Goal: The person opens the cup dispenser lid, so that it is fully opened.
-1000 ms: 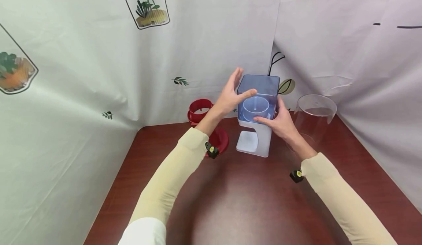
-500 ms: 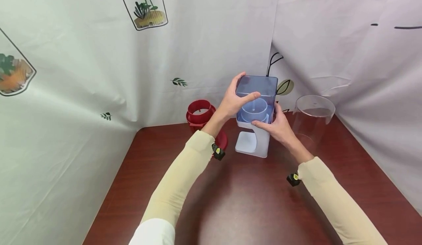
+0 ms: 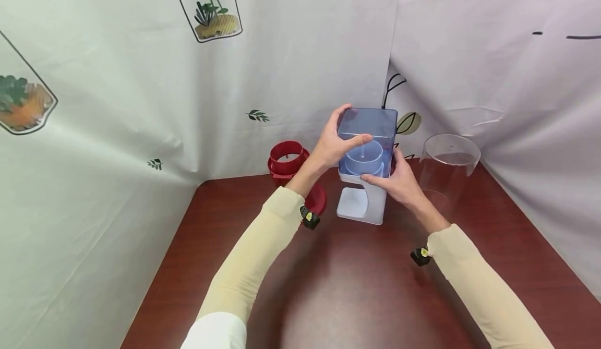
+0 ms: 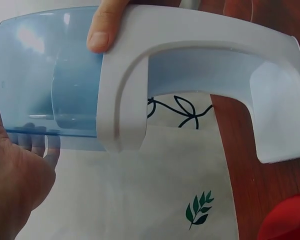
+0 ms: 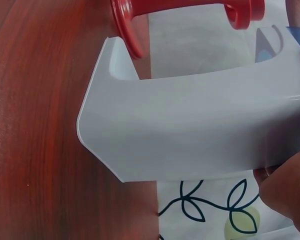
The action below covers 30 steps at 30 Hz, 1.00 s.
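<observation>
A white C-shaped stand (image 3: pixel 375 203) with a flat foot stands upright near the back of the table. On top of it sits a boxy, see-through blue container (image 3: pixel 368 122), with a round cup shape showing inside. My left hand (image 3: pixel 330 143) grips the container from the left, thumb across its front and fingers at its far side. From the right, my right hand (image 3: pixel 401 179) holds the lower part where the container meets the stand, its thumb on the front edge. In the right wrist view the stand's white back (image 5: pixel 190 125) covers much of the picture.
Behind my left forearm is a red stand (image 3: pixel 287 167) with a ring-shaped top and a round base. A clear cylinder (image 3: pixel 441 177), open at the top, stands to the right. White printed cloth (image 3: pixel 305 67) hangs behind the dark red-brown table (image 3: pixel 347 291).
My left hand has closed in on the blue container, from fingers spread at its side to a grip around it. The right hand has slid slightly lower; the stand stays in place.
</observation>
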Available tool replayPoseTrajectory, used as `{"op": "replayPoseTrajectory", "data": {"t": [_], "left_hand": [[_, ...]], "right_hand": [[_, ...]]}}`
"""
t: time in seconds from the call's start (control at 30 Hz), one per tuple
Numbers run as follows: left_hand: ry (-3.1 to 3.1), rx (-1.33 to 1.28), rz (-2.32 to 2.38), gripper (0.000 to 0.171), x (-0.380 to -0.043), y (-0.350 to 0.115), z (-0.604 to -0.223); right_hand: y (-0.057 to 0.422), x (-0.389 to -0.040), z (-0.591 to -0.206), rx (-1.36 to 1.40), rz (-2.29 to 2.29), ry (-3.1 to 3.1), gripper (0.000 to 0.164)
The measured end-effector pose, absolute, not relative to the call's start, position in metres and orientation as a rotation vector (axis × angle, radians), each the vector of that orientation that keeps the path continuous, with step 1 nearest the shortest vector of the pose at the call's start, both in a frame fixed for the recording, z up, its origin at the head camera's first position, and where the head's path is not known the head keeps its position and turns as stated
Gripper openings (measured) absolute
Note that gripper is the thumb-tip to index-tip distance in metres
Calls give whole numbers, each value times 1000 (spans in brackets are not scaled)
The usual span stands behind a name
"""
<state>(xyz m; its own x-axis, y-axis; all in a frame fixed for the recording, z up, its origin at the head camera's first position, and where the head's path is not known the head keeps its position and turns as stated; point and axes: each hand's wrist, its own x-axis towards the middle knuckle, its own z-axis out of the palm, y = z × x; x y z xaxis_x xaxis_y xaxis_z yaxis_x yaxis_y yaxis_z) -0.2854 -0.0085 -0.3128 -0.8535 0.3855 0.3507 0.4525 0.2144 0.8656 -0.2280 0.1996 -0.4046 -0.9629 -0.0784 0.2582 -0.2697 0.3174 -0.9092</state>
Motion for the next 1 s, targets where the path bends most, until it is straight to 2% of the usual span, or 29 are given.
{"op": "replayPoseTrajectory", "data": {"t": [0.3, 0.7, 1.0], "left_hand": [[-2391, -938, -1684, 99, -261, -25, -308], [-2282, -992, -1583, 111, -184, -59, -294], [-2290, -933, -1678, 112, -131, -85, -303]], "right_hand": [[195, -212, -405, 422, 1644, -2362, 107], [172, -156, -393, 588, 1609, -2270, 108], [157, -115, -397, 671, 1588, -2332, 102]]}}
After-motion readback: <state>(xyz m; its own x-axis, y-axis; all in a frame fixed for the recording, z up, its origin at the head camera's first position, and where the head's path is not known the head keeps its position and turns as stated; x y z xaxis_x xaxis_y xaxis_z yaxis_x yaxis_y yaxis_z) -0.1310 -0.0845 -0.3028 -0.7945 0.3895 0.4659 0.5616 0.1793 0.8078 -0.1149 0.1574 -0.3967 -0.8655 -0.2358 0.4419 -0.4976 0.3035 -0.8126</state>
